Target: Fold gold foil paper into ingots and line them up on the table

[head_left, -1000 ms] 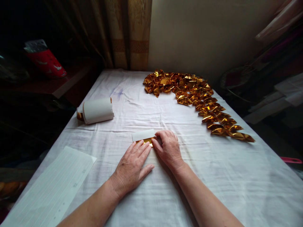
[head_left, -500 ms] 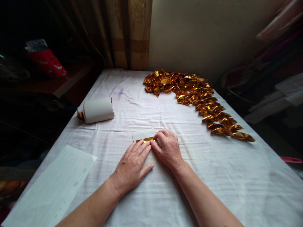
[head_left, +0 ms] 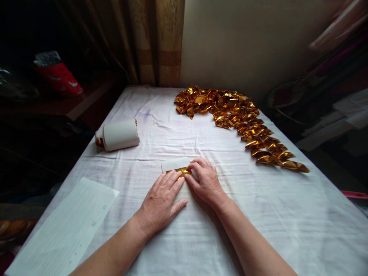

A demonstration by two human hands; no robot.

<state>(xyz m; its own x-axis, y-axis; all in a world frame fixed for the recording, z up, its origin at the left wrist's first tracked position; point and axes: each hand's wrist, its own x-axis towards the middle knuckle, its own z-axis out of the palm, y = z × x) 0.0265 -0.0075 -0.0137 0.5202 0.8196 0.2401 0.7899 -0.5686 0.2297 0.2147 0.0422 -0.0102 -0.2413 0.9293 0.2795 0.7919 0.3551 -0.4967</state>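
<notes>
A small sheet of gold foil paper (head_left: 181, 171) with a white backing lies flat on the table between my hands, partly covered by my fingertips. My left hand (head_left: 161, 197) rests on its near edge, fingers stretched out and the thumb spread apart. At the sheet's right end, my right hand (head_left: 204, 177) has its fingers curled, thumb and forefinger pinching the near edge. A white strip (head_left: 174, 164), the pale side of the sheet, shows above the gold band.
Folded gold foil pieces (head_left: 241, 115) form a long curved pile at the back right. A roll of white-backed sheets (head_left: 120, 135) lies at the left. Lined paper (head_left: 66, 226) is at the front left. A white cloth (head_left: 258, 214) covers the table. A red container (head_left: 61, 78) stands beyond it.
More of the gold band shows between my hands, as my left fingertips and right thumb have shifted slightly. Both hands stay on the sheet; the whole view has moved a little.
</notes>
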